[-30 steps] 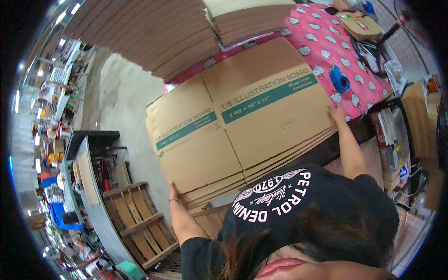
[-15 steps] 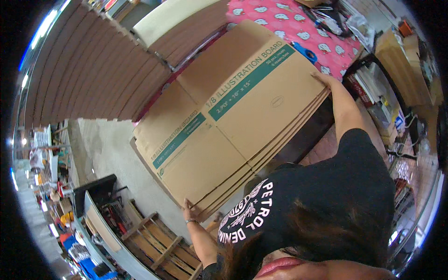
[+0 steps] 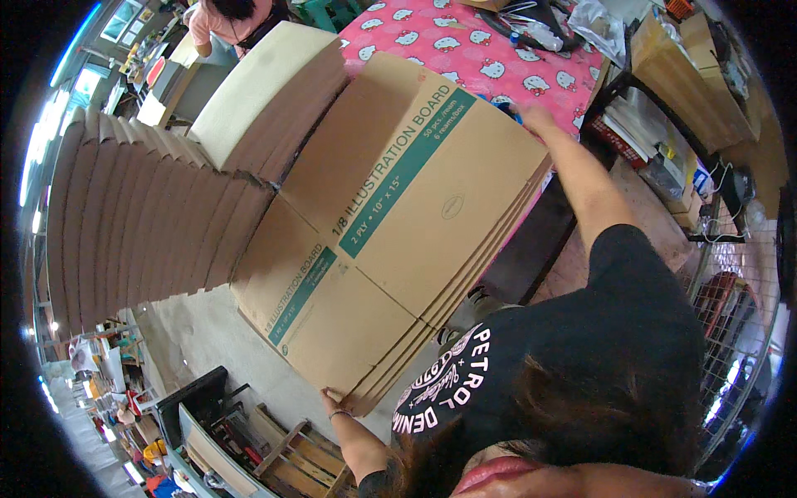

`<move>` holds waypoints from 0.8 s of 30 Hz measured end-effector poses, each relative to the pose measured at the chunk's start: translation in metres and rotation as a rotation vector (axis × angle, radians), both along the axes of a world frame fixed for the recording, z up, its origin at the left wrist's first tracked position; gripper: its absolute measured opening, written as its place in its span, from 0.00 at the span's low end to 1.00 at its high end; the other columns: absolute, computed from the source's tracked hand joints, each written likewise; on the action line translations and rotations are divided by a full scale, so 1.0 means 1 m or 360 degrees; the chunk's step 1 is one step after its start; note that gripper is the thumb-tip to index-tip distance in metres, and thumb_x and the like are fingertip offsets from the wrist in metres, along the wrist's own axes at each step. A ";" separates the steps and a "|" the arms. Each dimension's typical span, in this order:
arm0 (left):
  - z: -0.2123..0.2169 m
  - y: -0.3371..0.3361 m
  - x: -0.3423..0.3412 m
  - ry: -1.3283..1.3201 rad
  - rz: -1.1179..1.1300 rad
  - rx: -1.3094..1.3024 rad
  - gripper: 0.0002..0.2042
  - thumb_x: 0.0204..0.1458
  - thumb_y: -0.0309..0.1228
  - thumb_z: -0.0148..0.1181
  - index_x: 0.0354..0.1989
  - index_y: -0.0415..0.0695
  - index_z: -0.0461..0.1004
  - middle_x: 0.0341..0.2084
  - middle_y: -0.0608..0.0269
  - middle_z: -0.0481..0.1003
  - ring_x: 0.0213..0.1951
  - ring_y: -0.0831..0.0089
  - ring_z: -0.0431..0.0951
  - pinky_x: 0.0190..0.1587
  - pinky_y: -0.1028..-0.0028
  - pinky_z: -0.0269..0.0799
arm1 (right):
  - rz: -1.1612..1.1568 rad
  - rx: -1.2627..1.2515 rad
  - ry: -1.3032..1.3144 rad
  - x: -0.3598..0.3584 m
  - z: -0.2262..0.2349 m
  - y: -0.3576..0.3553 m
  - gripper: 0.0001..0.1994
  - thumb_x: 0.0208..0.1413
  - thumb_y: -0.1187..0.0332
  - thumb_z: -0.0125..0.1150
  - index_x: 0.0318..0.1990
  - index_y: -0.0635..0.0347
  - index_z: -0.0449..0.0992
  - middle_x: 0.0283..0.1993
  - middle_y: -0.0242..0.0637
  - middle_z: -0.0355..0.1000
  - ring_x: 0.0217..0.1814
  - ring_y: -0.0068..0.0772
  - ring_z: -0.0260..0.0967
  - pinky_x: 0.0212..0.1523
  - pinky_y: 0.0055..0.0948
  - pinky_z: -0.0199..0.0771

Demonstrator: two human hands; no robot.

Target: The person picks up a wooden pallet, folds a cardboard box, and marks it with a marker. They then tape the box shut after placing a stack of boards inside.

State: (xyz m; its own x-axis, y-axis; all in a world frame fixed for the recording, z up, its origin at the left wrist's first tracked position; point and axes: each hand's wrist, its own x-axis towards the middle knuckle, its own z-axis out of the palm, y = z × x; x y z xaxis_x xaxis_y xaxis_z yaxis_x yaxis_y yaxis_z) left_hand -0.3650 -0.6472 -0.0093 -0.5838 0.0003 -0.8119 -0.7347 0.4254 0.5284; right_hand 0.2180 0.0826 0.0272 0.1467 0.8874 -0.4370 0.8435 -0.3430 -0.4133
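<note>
A stack of several flattened cardboard boxes (image 3: 440, 241), brown with green printed bands, lies slanted in front of me. Its far part rests by the pink-covered table, while the near left part juts out over the floor. My left hand (image 3: 334, 402) grips the near left corner, fingers curled round the edge. On the right-hand edge, close to the far corner, my right hand (image 3: 535, 120) takes hold of the stack; its fingertips are partly hidden. A blue object (image 3: 505, 109) lies right beside those fingers, too covered to name.
Tall piles of folded cardboard (image 3: 149, 224) stand at the left, against the stack's far left side. A pink patterned cloth (image 3: 465, 41) covers the table. Shelves with boxes (image 3: 656, 149) are at the right. A wooden pallet (image 3: 299, 456) lies lower left. Another person (image 3: 241, 21) is far back.
My right hand has slid along the right edge toward the far corner, closer to the blue object. The view has shifted, and the cardboard piles now show larger at the left.
</note>
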 end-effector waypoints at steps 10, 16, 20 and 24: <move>-0.025 -0.001 0.071 0.0384 0.0010 -0.0223 0.37 0.46 0.51 0.59 0.61 0.44 0.53 0.56 0.48 0.60 0.56 0.50 0.62 0.46 0.43 0.66 | -0.0318 0.0737 -0.0397 0.102 -0.078 0.042 0.17 0.48 0.60 0.53 0.34 0.68 0.77 0.39 0.55 0.74 0.43 0.50 0.73 0.42 0.46 0.72; -0.029 0.150 0.150 0.1402 -0.1557 -0.1068 0.42 0.40 0.56 0.61 0.63 0.50 0.55 0.64 0.45 0.46 0.63 0.47 0.50 0.58 0.42 0.47 | -0.0695 0.0172 -0.0838 0.218 -0.056 0.048 0.23 0.52 0.52 0.50 0.48 0.59 0.75 0.53 0.50 0.69 0.54 0.48 0.68 0.52 0.43 0.69; 0.062 0.226 0.195 0.1400 -0.2692 -0.0798 0.50 0.36 0.64 0.59 0.67 0.55 0.47 0.67 0.43 0.36 0.68 0.48 0.37 0.64 0.43 0.35 | -0.0274 0.0786 -0.0786 0.044 -0.039 0.006 0.22 0.53 0.52 0.49 0.45 0.59 0.75 0.48 0.54 0.71 0.51 0.52 0.69 0.51 0.47 0.67; 0.048 0.223 0.190 0.1571 -0.2840 -0.0823 0.53 0.32 0.66 0.60 0.68 0.55 0.45 0.67 0.44 0.41 0.67 0.46 0.43 0.63 0.45 0.41 | 0.0404 0.0490 -0.0360 0.026 -0.058 0.016 0.23 0.53 0.50 0.48 0.42 0.60 0.76 0.43 0.59 0.71 0.49 0.56 0.68 0.50 0.47 0.66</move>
State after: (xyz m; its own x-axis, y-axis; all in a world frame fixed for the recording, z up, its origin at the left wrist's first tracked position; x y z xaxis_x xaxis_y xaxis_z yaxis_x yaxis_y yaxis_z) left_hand -0.1752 -0.4244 0.0388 -0.3397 0.8434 -0.4162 0.9229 0.3842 0.0254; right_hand 0.2438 0.0990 -0.0305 -0.0307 0.9911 -0.1295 0.9658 -0.0040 -0.2592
